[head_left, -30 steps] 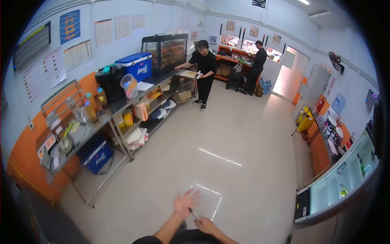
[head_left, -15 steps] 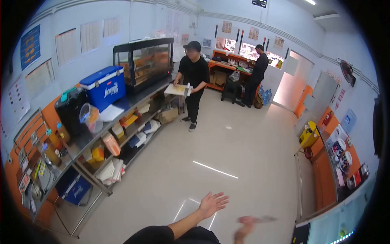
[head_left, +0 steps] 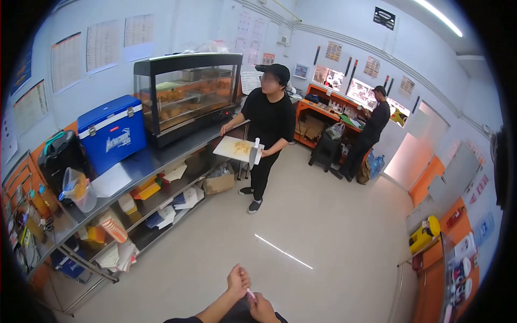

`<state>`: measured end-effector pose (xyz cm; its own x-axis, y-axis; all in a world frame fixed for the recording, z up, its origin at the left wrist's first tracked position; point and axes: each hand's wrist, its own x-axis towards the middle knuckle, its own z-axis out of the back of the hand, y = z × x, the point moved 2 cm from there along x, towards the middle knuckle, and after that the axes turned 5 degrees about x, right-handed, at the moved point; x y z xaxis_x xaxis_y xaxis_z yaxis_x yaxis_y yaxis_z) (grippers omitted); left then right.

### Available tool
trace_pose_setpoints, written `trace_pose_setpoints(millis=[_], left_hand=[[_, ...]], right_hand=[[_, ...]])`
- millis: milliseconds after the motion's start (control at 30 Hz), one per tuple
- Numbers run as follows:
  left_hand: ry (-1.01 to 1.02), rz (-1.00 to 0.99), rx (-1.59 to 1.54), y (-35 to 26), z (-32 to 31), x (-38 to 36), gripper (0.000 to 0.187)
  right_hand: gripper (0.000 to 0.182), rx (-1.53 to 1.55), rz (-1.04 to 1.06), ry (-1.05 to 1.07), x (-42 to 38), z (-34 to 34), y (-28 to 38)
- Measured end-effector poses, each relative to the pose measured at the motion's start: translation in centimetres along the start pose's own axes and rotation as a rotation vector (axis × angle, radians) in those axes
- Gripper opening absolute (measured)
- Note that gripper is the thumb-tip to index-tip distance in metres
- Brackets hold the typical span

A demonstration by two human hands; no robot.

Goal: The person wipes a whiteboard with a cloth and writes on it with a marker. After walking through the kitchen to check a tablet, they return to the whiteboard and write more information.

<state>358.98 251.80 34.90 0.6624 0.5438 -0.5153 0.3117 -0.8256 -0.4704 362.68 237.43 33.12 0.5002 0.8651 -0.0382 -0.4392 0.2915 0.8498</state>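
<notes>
My left hand (head_left: 238,281) is curled into a fist low in the view, with nothing showing in it. Just below and to its right, my right hand (head_left: 262,308) is wrapped around a pink-handled knife (head_left: 250,294); only a bit of its pink end shows beside my left wrist, and the blade is hidden. Across the floor, a person in black (head_left: 267,113) holds a white cutting board (head_left: 225,146) with small yellowish pieces on it. A white-handled knife (head_left: 253,153) lies at the board's right end, by that person's hand.
Along the left runs a steel counter (head_left: 156,164) with a glass food warmer (head_left: 188,97), a blue cooler (head_left: 112,132) and a plastic jug (head_left: 81,189). Boxes and papers fill its shelves. Another person (head_left: 371,132) stands at an orange counter (head_left: 307,107). A yellow bin (head_left: 425,234) is at right.
My left hand has gone from spread open to a fist, moving left and down. My right hand has swung left to it with the knife. The view has shifted closer to the person with the board.
</notes>
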Motion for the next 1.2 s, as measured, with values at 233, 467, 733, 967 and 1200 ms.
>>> trace_pose_setpoints(millis=[233, 467, 733, 967, 1200], left_hand=[[0.42, 0.344, 0.391, -0.1, -23.5, 16.4, 0.049], [0.614, 0.557, 0.388, 3.8, -36.2, 37.0, 0.05], [0.687, 0.493, 0.216, -3.7, -53.5, 60.0, 0.048], [0.068, -0.024, 0.093, -9.3, -56.7, 81.7, 0.047], [0.39, 0.214, 0.353, -15.4, -73.1, 103.0, 0.048]], right_hand=[[0.031, 0.561, -0.523, 0.01, 16.8, 16.8, -3.1], [0.026, 0.989, -0.794, -0.147, 33.0, 30.2, -7.0], [0.03, 1.41, -0.9, -0.017, 58.3, 45.6, -13.4], [0.037, 0.079, -0.253, 0.07, 83.8, 52.2, -21.6], [0.022, 0.454, -0.416, 0.132, 106.4, 59.9, -25.6]])
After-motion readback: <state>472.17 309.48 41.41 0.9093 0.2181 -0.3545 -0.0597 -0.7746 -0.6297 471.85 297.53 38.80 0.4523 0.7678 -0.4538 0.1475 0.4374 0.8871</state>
